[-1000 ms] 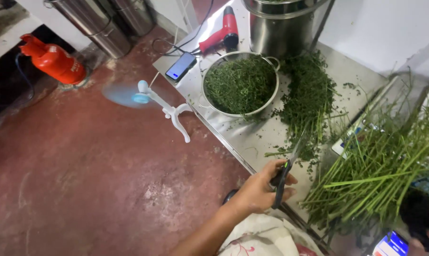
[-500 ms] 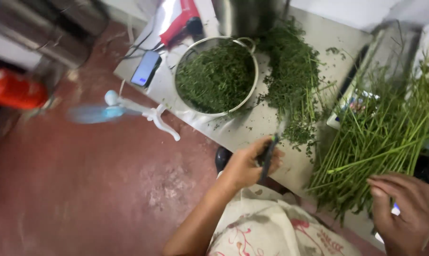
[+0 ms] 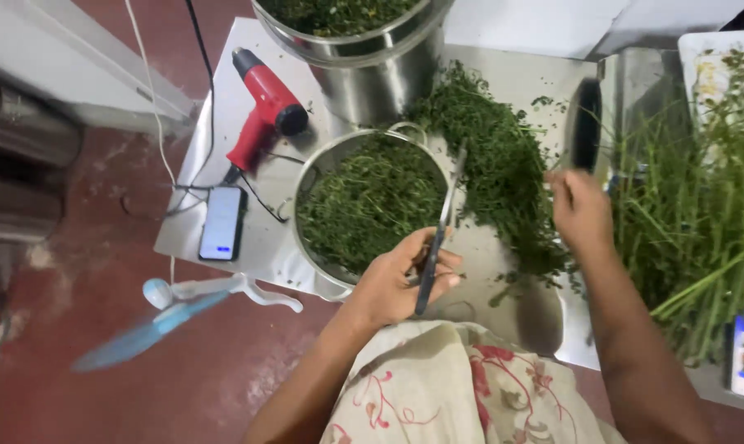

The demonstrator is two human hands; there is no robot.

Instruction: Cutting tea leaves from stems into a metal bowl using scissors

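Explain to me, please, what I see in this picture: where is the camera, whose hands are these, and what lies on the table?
The camera sits on a person's head and looks down, so the two arms reaching up from the bottom edge are that person's own. The left hand grips a pair of scissors, blades pointing away over a metal bowl full of chopped green leaves. The right hand reaches toward a pile of cut greens on the steel table; what it touches is blurred. Long green stalks lie at the right. Behind the bowl stands a tall steel pot. At the left lie a red heat gun and a phone.
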